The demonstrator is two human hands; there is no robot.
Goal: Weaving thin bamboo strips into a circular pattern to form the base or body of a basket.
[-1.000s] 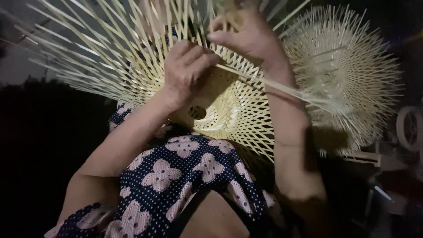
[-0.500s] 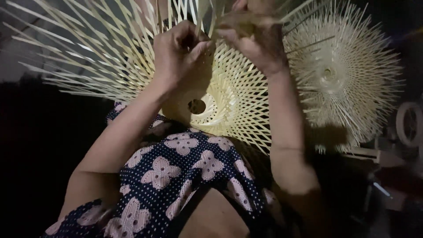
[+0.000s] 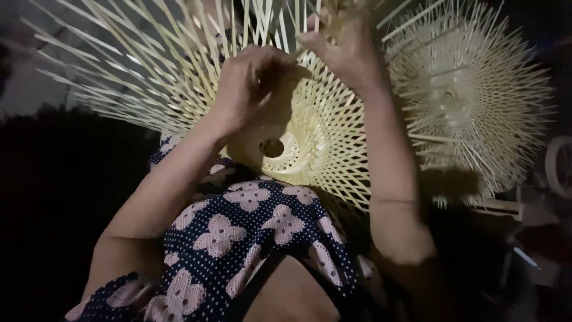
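Observation:
A pale woven bamboo piece (image 3: 310, 143) with a round hole at its centre rests on my lap, its loose strips fanning out to the left and up. My left hand (image 3: 250, 83) presses on the weave just above the hole, fingers curled around strips. My right hand (image 3: 342, 50) is higher, near the top edge, pinching thin bamboo strips between thumb and fingers. Both forearms reach up from the bottom of the view.
A second woven bamboo piece (image 3: 471, 101) with radiating strips lies to the right. My lap is covered by dark dotted cloth with pink flowers (image 3: 250, 238). Pale objects (image 3: 560, 167) sit at the far right edge. The surroundings are dark.
Both hands have moved upward along the weave. My right hand let go of the long strip it drew sideways and now pinches strips near the top.

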